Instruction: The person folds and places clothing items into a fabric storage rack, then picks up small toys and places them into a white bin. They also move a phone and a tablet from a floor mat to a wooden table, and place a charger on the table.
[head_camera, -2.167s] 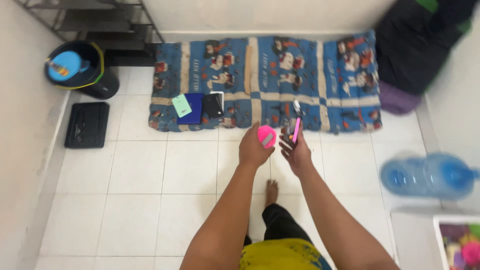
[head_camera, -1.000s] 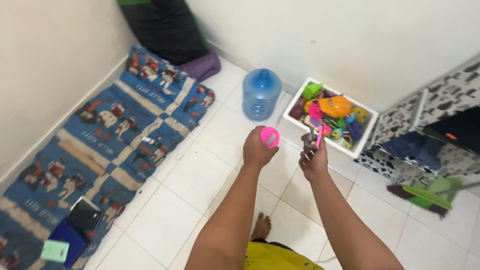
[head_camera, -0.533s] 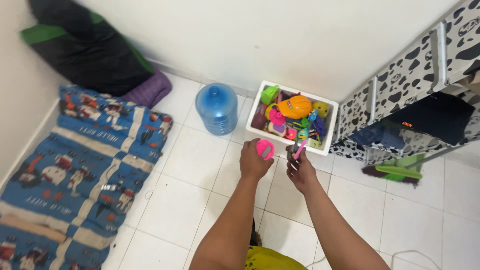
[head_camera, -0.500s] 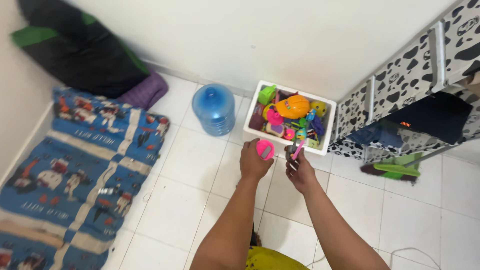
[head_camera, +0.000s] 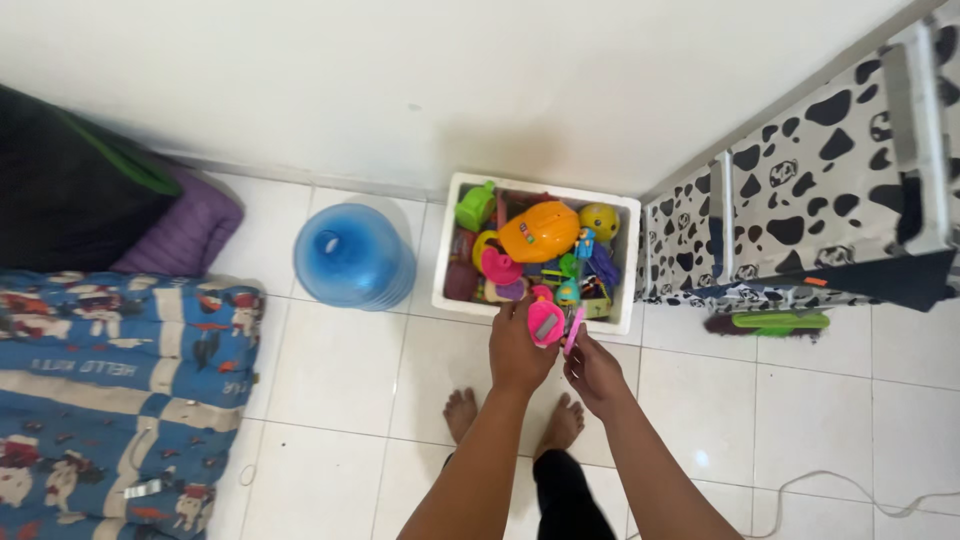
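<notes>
My left hand (head_camera: 517, 350) grips a round pink toy (head_camera: 546, 323) just over the near rim of a white toy box (head_camera: 443, 268). My right hand (head_camera: 594, 372) holds a thin pink stick-like toy (head_camera: 574, 330) beside it, pointing up toward the same rim. The box is packed with several plastic toys, among them an orange helmet-shaped one (head_camera: 539, 231), a green one (head_camera: 474, 207) and a yellow ball (head_camera: 599, 220). My bare feet (head_camera: 462, 412) stand on the white tiles right in front of the box.
A blue water jug (head_camera: 352, 255) stands left of the box. A cow-print cabinet (head_camera: 800, 200) stands at the right against the wall, with a green item (head_camera: 780, 321) under it. A blue patterned mattress (head_camera: 110, 380) and dark bags (head_camera: 70, 190) lie at the left. A white cable (head_camera: 850, 490) crosses the floor.
I have turned from the mattress and walked to the toy box. Both hands, still holding the pink toys, now reach over its near rim.
</notes>
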